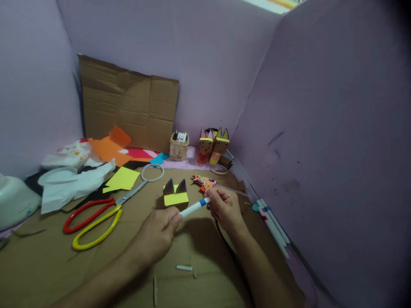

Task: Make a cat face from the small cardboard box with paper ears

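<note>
A white marker (192,209) with a blue band is held between my hands over the table. My left hand (159,231) is closed round its lower left end. The fingers of my right hand (226,207) pinch the other end, just past the blue band; they partly hide that tip. Just behind the marker stands a small cardboard piece with a yellow top (176,199) and two dark pointed ears. Beyond my right hand lies a colourful patterned piece (206,182), partly covered by my fingers.
Large scissors (119,201) with red and yellow handles lie left. At the back are a basket of markers (179,150), two eared cardboard figures (220,145), yellow paper (123,179) and orange paper (111,145). Several markers (272,226) lie along the right wall.
</note>
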Motion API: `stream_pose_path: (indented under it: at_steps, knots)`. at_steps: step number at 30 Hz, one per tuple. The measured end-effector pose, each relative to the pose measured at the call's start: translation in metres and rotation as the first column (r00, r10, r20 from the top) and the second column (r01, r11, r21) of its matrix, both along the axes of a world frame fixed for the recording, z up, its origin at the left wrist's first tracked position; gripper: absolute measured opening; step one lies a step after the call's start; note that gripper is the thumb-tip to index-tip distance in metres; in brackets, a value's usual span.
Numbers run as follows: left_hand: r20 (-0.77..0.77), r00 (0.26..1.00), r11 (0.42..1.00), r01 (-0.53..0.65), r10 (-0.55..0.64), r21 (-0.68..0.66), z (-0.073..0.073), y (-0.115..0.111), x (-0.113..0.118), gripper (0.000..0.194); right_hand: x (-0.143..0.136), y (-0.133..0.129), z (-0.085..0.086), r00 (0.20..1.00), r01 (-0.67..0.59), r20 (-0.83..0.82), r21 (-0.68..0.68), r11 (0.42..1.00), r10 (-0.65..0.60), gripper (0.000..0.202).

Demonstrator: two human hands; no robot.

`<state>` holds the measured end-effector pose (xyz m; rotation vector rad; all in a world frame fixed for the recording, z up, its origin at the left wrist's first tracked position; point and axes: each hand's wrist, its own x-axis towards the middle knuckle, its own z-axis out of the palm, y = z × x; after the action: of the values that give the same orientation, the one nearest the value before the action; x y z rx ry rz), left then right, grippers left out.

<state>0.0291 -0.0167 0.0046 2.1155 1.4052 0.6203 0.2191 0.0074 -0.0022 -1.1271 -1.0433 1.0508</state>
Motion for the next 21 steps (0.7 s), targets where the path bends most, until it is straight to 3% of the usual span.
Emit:
stream_pose_path:
  at_steps: [4, 7, 11, 14, 17, 21]
  knots:
    - [-0.157, 0.982, 0.986, -0.085, 0.108, 0.144, -0.003, 0.001, -0.008, 0.027, 0.039, 0.003, 0.014, 0.994, 0.088, 0.061, 0.007, 0.996, -0.088, 0.047]
    - [0.011, 0.992, 0.985, -0.128, 0.128, 0.117, -0.003, 0.006, -0.015, 0.035, 0.06, 0.002, 0.016, 0.987, 0.05, 0.154, -0.038, 0.998, -0.044, 0.046]
    - [0.187, 0.961, 0.955, -0.237, 0.204, 0.179, -0.002, 0.009, -0.019, 0.037, 0.05, 0.005, -0.001, 0.916, -0.163, 0.337, -0.184, 0.969, 0.218, 0.026]
    - [0.196, 0.965, 0.967, -0.206, 0.176, 0.148, -0.001, 0.006, -0.015, 0.036, 0.038, 0.009, -0.014, 0.832, -0.259, 0.421, -0.281, 0.924, 0.361, 0.015]
    - [0.163, 0.979, 0.984, -0.144, 0.127, 0.102, -0.001, 0.001, -0.012, 0.033, 0.036, 0.009, -0.019, 0.78, -0.27, 0.483, -0.313, 0.91, 0.398, 0.005]
    - [0.172, 0.98, 0.988, -0.122, 0.104, 0.097, 0.0, -0.001, -0.01, 0.034, 0.037, 0.002, -0.011, 0.776, -0.257, 0.523, -0.249, 0.934, 0.353, 0.014]
